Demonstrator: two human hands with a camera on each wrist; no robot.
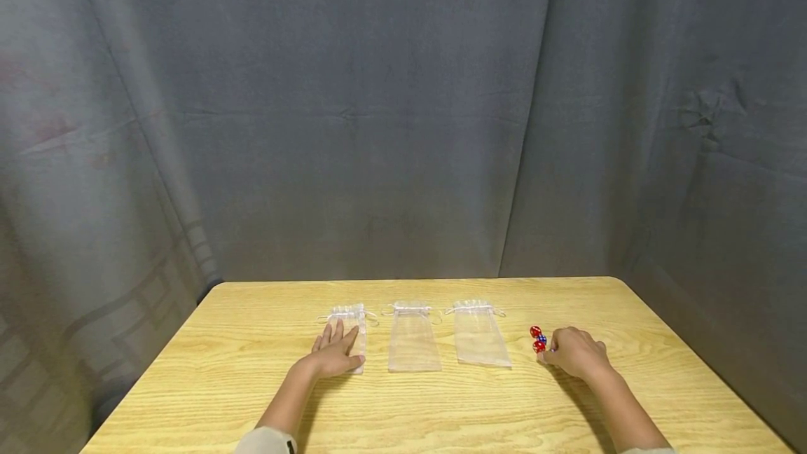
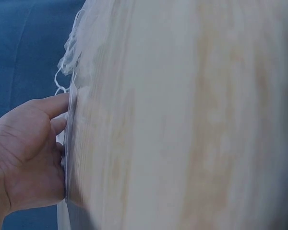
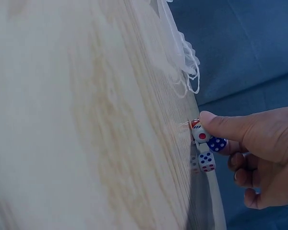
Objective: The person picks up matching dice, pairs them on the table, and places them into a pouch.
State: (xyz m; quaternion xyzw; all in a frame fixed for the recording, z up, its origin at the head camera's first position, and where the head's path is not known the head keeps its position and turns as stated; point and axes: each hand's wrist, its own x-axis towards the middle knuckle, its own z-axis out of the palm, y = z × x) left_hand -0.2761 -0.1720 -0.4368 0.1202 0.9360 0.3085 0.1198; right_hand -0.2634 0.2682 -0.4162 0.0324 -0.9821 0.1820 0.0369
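My left hand (image 1: pixel 334 356) rests with spread fingers on the leftmost sheer white drawstring bag (image 1: pixel 357 328), pressing it on the table. Two similar bags lie flat to its right, a middle bag (image 1: pixel 413 345) and a right-hand bag (image 1: pixel 481 338). Over a small group of dice at the right, my right hand (image 1: pixel 574 351) has its thumb and curled fingers about a white die (image 3: pixel 201 136) and a blue die (image 3: pixel 217 143). Another white die (image 3: pixel 207 162) sits just below them. Red dice (image 1: pixel 536 331) and a blue one show left of that hand; its palm hides part of the group.
The wooden table (image 1: pixel 416 415) has light grain and rounded far corners. Behind it and along both sides hang grey curtains (image 1: pixel 353 125). White drawstrings (image 1: pixel 372 317) loop out from the bags' tops.
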